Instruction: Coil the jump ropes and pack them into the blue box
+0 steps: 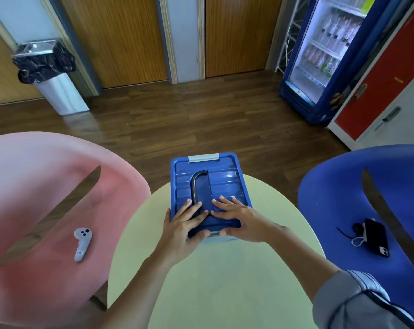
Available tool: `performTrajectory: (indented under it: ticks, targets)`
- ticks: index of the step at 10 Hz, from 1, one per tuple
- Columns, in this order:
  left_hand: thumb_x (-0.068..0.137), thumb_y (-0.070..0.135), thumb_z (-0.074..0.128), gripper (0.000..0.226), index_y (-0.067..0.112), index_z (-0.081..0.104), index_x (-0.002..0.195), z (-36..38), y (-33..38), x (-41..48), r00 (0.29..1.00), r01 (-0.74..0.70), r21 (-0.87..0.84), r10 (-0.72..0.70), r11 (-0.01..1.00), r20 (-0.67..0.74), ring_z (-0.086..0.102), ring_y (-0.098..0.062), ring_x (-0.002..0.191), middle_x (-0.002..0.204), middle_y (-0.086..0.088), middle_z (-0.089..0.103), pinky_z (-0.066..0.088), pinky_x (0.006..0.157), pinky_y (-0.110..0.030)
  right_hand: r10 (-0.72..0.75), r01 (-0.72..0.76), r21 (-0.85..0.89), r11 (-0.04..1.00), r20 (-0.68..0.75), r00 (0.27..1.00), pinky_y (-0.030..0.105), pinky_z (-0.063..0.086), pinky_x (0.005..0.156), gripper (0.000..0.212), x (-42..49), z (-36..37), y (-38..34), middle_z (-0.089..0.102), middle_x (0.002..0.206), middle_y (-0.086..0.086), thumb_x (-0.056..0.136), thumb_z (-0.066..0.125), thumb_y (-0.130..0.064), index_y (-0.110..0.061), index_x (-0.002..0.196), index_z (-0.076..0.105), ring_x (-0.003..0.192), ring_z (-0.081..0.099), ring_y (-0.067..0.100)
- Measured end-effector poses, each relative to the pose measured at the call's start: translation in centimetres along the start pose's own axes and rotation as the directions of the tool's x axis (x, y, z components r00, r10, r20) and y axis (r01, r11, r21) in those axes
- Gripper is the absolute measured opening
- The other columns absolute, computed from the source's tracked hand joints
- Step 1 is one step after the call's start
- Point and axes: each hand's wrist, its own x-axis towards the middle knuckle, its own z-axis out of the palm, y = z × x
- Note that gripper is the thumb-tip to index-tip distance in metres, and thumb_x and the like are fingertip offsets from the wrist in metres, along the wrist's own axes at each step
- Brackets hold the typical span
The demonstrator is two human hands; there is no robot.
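Blue box [234,156], seemingly rigid and light: left hand [184,222] and right hand [236,217] are pressing flat-fingered on lid's [225,184] near edge, likeliest hold.

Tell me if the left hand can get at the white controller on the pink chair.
Probably yes: the left hand lies flat on the blue box, holding nothing, and the controller sits uncovered on the pink chair at that side.

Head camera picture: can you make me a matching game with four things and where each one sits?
Things:
1. blue box
2. white controller
3. black phone
4. silver bin

Places:
A. on the blue chair
B. on the wooden floor
C. on the pink chair
D. on the round table

Pairs: 1-D, 2-C, 3-A, 4-B.
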Motion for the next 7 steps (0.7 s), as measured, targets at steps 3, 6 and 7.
performTrajectory:
  ticks: [3, 6, 7]
  targets:
    - [0.081, 0.080, 0.024, 0.072, 0.038, 0.058, 0.129, 0.5, 0.1, 0.1, 0.992, 0.036, -0.094, -0.047, 0.995, -0.117, 0.019, -0.001, 0.145, 0.148, 0.020, 0.039, 0.017, 0.115, -0.055, 0.043, -0.038, 0.059, 0.998, -0.080, 0.996, 0.012, -0.006, 0.112, 0.044, 0.0, 0.4, -0.3, 0.025, 0.155, -0.016, 0.096, 0.053, -0.025, -0.028, 0.140, 0.046, 0.139, 0.002, -0.010]
    - [0.084, 0.061, 0.036, 0.056, 0.038, 0.054, 0.133, -1.6, 2.2, -0.4, 0.987, 0.104, -0.057, -0.110, 0.993, -0.116, 0.018, -0.002, 0.145, 0.147, 0.023, 0.034, 0.005, 0.117, -0.053, 0.146, -0.096, 0.256, 0.962, -0.184, 0.972, 0.029, 0.008, 0.121, 0.044, -0.6, -0.5, -1.6, 0.030, 0.150, -0.019, 0.094, 0.058, -0.024, -0.031, 0.137, 0.049, 0.145, 0.013, 0.001]
    - [0.086, 0.049, 0.044, 0.044, 0.031, 0.066, 0.120, -2.6, 1.4, -2.5, 0.934, 0.035, -0.143, -0.084, 0.989, -0.348, 0.047, -0.008, 0.127, 0.132, 0.010, 0.058, 0.037, 0.107, -0.047, 0.324, -0.118, 0.397, 0.910, -0.504, 0.801, 0.018, 0.028, 0.113, 0.035, -3.6, -1.3, -1.7, 0.048, 0.135, -0.022, 0.091, 0.062, -0.017, -0.029, 0.124, 0.062, 0.133, 0.037, -0.002]
